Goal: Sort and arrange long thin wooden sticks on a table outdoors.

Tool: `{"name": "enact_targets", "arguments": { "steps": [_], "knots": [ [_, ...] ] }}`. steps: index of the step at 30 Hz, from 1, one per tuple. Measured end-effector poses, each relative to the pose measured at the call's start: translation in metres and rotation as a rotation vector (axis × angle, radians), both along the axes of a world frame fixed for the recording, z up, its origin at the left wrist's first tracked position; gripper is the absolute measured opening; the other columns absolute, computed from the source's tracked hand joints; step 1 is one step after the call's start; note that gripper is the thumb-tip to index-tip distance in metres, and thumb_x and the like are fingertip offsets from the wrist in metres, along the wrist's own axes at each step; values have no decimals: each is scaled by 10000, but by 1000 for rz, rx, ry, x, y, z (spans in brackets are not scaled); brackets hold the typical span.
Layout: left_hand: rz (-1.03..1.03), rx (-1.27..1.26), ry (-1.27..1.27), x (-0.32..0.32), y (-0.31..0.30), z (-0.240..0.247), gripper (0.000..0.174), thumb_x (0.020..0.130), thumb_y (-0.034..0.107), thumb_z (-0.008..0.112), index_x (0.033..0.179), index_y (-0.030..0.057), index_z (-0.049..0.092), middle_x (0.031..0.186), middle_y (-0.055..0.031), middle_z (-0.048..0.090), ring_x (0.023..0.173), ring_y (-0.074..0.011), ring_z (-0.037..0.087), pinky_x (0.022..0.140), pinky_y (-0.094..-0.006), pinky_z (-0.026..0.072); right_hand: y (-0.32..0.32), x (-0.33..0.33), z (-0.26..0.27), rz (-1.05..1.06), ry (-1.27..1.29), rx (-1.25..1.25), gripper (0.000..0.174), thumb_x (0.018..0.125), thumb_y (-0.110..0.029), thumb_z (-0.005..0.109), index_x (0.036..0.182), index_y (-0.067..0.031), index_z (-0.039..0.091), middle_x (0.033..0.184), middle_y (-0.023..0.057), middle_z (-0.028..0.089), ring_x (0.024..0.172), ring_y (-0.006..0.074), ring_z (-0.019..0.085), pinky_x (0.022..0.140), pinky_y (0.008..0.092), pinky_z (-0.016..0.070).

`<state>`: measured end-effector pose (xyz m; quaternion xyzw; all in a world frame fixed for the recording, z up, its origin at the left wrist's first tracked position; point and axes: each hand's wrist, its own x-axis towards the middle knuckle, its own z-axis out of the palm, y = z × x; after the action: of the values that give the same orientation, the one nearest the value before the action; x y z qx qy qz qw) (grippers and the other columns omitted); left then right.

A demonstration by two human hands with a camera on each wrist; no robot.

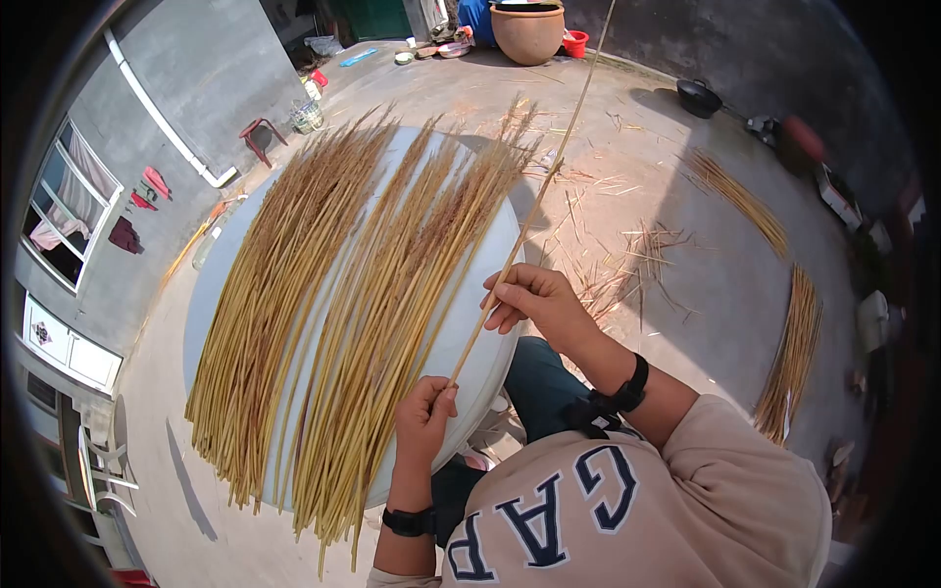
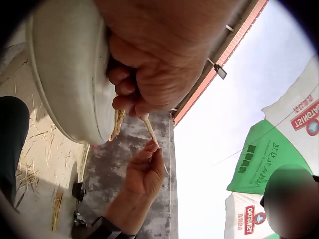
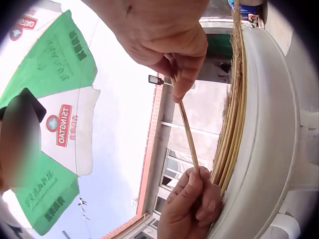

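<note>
A long, thin dried stalk point(image 1: 539, 204) slants up and away from the person across the head view. Its lower end is gripped by the left hand point(image 1: 423, 419), fingers curled around it near the table's edge. Further up, the right hand point(image 1: 534, 299) pinches the same stalk between thumb and fingers. In the right wrist view the bare stalk point(image 3: 188, 132) runs straight between both hands. Beside them, feathery-topped stalks lie in a large left bundle point(image 1: 265, 323) and a looser right bundle point(image 1: 377, 343) on the round pale table point(image 1: 211, 294).
Stalk bundles lie on the ground at the right, one farther point(image 1: 740, 201) and one nearer point(image 1: 789, 353). Broken stalk bits point(image 1: 598, 265) litter the concrete beyond the table. A large clay pot point(image 1: 529, 34) and a black basin point(image 1: 698, 98) stand farther back. A small stool point(image 1: 261, 140) is by the wall.
</note>
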<state>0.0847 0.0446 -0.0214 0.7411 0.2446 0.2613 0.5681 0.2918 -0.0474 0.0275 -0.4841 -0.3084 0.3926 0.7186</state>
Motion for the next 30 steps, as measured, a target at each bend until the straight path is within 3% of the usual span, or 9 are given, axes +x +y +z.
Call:
{"name": "enact_targets", "arguments": {
  "steps": [7, 9, 13, 15, 20, 30],
  "knots": [
    [65, 195, 50, -3, 0, 1, 82, 836, 54, 561, 856, -25, 560, 626, -27, 547, 551, -67, 503, 523, -205, 403, 2, 2, 9, -6, -92, -95, 200, 877, -112, 462, 941, 45, 568, 758, 85, 606, 612, 147, 629, 512, 219, 497],
    [123, 284, -36, -2, 1, -3, 87, 816, 72, 599, 844, -10, 590, 578, -37, 525, 517, -73, 478, 478, -203, 366, 3, 2, 12, 1, -120, -118, 203, 875, -102, 445, 931, 42, 577, 737, 86, 611, 588, 145, 625, 502, 219, 497],
    [118, 292, -35, -3, 2, -1, 87, 811, 65, 600, 853, -12, 594, 585, -45, 529, 516, -85, 485, 482, -209, 376, 5, 3, 14, -1, -100, -166, 189, 853, -81, 442, 900, 34, 584, 678, 69, 584, 517, 134, 599, 432, 214, 470],
    [109, 316, -17, -4, 2, -4, 69, 824, 41, 572, 842, -23, 587, 671, -43, 557, 553, -78, 501, 515, -200, 399, 5, 3, 13, -1, -76, -170, 188, 847, -74, 440, 897, 34, 586, 666, 64, 577, 500, 131, 593, 413, 213, 462],
    [107, 279, 29, -2, 2, 2, 73, 842, 55, 551, 844, -17, 566, 649, -35, 536, 545, -76, 492, 503, -198, 387, 9, 0, 9, -12, -2, -90, 160, 816, -60, 448, 852, 28, 577, 656, 64, 569, 466, 138, 582, 386, 220, 454],
    [210, 343, -68, -6, 1, 0, 131, 893, 109, 488, 849, -8, 525, 600, -42, 484, 493, -101, 444, 472, -231, 372, 20, -15, 5, -55, 106, 15, 176, 856, -60, 430, 880, 21, 583, 672, 78, 583, 510, 164, 612, 422, 229, 484]
  ]
}}
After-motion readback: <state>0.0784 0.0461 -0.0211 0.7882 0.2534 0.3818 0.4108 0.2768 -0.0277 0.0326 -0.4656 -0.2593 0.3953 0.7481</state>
